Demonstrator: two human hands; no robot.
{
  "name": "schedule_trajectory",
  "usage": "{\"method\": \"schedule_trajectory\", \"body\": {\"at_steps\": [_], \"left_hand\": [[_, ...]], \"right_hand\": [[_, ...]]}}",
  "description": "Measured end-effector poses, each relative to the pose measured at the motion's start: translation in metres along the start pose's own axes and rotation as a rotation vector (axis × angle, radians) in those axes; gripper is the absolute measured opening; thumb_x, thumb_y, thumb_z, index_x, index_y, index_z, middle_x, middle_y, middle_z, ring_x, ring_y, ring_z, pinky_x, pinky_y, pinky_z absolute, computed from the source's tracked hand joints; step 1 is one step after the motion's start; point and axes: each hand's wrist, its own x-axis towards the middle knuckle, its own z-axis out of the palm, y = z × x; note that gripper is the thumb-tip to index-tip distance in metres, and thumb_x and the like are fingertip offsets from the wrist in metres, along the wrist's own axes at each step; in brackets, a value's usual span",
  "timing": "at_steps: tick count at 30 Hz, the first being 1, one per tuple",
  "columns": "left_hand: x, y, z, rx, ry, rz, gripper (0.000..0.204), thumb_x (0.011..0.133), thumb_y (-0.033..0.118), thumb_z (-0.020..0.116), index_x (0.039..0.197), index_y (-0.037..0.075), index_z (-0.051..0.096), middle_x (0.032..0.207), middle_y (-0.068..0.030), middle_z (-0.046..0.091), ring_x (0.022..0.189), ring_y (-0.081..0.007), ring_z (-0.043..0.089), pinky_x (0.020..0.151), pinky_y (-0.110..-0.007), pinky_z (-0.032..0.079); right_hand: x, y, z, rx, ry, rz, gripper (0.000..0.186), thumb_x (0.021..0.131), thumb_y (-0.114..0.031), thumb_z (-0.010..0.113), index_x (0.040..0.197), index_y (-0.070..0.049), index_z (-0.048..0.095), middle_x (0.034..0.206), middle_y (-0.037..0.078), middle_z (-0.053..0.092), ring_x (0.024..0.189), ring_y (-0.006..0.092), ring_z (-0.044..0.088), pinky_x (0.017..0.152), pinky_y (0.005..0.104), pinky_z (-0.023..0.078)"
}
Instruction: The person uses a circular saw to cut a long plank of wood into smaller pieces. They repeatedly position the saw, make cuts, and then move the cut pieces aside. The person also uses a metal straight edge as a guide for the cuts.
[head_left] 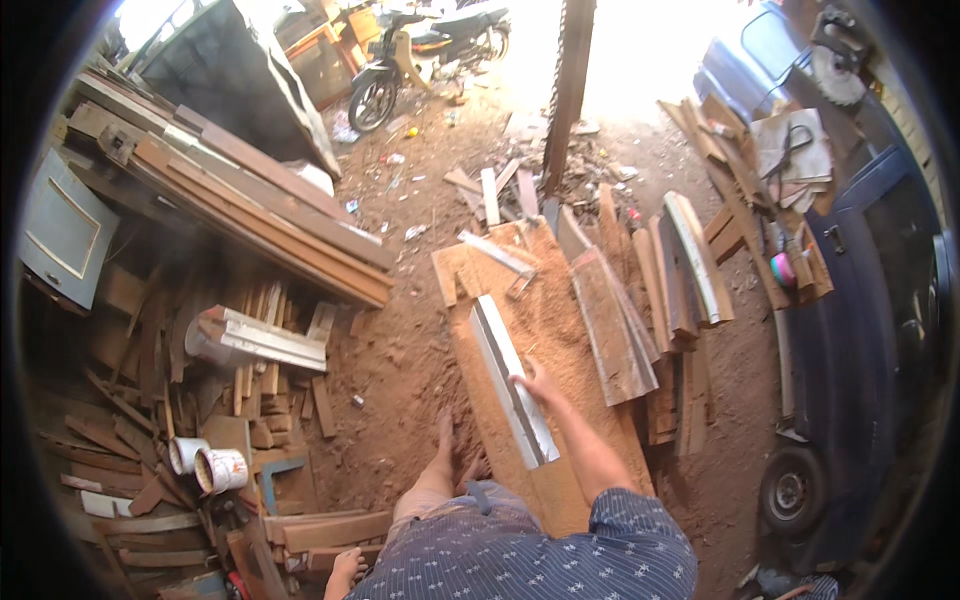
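Note:
My right hand grips a long white piece of timber with a dark groove along it, lying diagonally over a sawdust-covered board in front of me. A shorter white strip and a small wooden piece rest near the board's far end. Beside my left hip, at the lower edge, my left hand hangs with curled fingers near some loose planks; whatever is in it, if anything, is hidden.
Stacked boards line the left, above scrap wood and paint buckets. Loose planks lean right of the board; a dark blue vehicle stands beyond. A wooden post and motorbike are ahead. My bare feet are on dirt.

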Motion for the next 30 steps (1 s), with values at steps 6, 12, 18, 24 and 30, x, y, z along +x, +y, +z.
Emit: {"method": "schedule_trajectory", "body": {"at_steps": [6,12,18,24,30], "left_hand": [[0.097,0.053,0.014,-0.08,0.012,0.077,0.047,0.1,0.041,0.057,0.121,0.0,0.07,0.108,-0.0186,0.073,0.103,-0.0299,0.071,0.081,-0.046,0.057],[0.135,0.239,0.014,0.281,0.063,0.655,0.058,0.094,0.05,0.062,0.124,0.0,0.07,0.125,-0.0225,0.069,0.123,-0.0336,0.064,0.105,-0.041,0.048],[0.066,0.392,0.071,-0.002,-0.236,0.773,0.063,0.099,0.054,0.057,0.134,0.002,0.065,0.13,-0.0163,0.068,0.12,-0.0324,0.065,0.1,-0.044,0.052],[-0.014,0.486,0.135,-0.643,-1.117,0.501,0.071,0.101,0.073,0.036,0.123,0.012,0.063,0.094,-0.0063,0.069,0.071,-0.019,0.063,0.061,-0.032,0.051],[-0.019,0.527,0.12,-0.613,-0.9,0.499,0.06,0.107,0.057,0.039,0.147,0.014,0.051,0.138,-0.0058,0.06,0.119,-0.0176,0.062,0.102,-0.034,0.054]], "right_hand": [[-0.115,0.068,0.032,-0.217,0.166,0.18,0.103,0.065,-0.041,0.097,0.143,0.005,0.047,0.139,0.026,0.057,0.131,0.0365,0.055,0.109,0.0434,0.046],[-0.083,0.111,0.043,0.072,0.12,0.313,0.059,0.074,-0.038,0.091,0.114,0.002,0.074,0.107,0.016,0.076,0.096,0.0246,0.073,0.083,0.0381,0.058],[-0.089,0.012,0.027,0.218,0.101,0.209,0.051,0.088,-0.034,0.079,0.112,0.009,0.071,0.103,0.018,0.075,0.091,0.025,0.073,0.079,0.039,0.058],[-0.087,-0.081,-0.009,0.834,0.053,0.183,0.056,0.094,-0.033,0.059,0.133,0.009,0.058,0.113,0.017,0.072,0.103,0.0286,0.072,0.083,0.039,0.059],[-0.147,-0.16,-0.006,1.369,-0.035,0.046,0.045,0.108,-0.04,0.044,0.129,-0.005,0.062,0.11,0.006,0.07,0.092,0.0169,0.067,0.08,0.0316,0.058]]}}
